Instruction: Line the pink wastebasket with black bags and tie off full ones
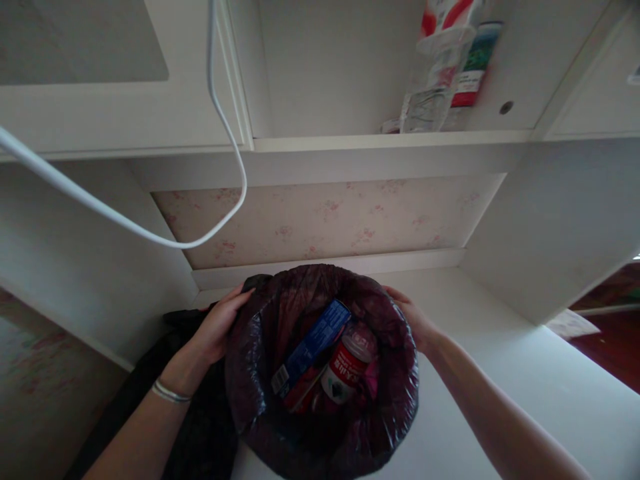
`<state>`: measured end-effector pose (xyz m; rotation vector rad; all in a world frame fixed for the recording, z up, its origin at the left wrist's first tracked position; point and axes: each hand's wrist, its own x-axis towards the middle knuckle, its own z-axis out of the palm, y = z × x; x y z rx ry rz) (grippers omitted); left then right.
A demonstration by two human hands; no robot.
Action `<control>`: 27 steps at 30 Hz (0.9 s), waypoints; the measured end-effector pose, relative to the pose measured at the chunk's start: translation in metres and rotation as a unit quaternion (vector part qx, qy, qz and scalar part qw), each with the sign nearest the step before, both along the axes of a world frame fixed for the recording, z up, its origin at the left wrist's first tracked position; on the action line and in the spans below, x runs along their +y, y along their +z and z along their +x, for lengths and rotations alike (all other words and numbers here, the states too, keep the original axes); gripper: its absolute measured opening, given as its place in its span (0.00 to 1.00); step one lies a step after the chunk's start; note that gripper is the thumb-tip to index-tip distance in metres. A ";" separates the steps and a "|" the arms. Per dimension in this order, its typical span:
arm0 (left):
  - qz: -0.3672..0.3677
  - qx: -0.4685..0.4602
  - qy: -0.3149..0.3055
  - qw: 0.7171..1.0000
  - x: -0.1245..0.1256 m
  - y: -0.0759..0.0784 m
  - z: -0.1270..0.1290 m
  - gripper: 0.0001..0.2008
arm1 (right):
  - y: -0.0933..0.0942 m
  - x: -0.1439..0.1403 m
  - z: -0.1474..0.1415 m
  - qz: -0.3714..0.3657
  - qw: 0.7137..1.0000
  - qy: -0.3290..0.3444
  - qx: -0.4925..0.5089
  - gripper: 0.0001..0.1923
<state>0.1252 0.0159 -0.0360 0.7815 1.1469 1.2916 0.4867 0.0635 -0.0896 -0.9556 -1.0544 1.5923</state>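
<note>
A round trash bin [253,373] lined with a dark purple plastic bag is held between my two hands. My left hand [220,327] grips its left side, and a silver bracelet circles that wrist. On the opposite side my right hand [407,317] is pressed around the bin, with most of its fingers hidden behind the liner. Inside lie a long blue box [313,345] with a barcode and a clear plastic bottle [346,365] with a red and white label. Other rubbish beneath them is too dark to make out.
Black fabric [200,413] hangs at the left under my arm. A white cable [190,243] loops in front at the upper left. The white surface [475,373] extends rightward. Above, a shelf [350,143] carries a clear plastic container [433,87] and a tube [477,67].
</note>
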 end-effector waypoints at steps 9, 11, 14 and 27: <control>0.002 0.013 0.016 1.000 0.006 0.019 -0.012 0.10 | 0.025 0.011 0.006 -0.115 0.981 0.152 -0.046 0.13; 0.006 0.009 0.001 1.000 0.010 0.024 -0.012 0.09 | 0.029 0.013 0.011 -0.112 0.981 0.148 -0.057 0.12; 0.036 0.019 -0.010 0.999 0.014 0.029 -0.010 0.10 | 0.034 0.015 0.016 -0.084 0.989 0.106 -0.053 0.13; 0.061 0.124 -0.057 0.989 0.029 0.037 -0.007 0.20 | 0.071 0.015 -0.008 -0.054 0.998 -0.029 -0.029 0.18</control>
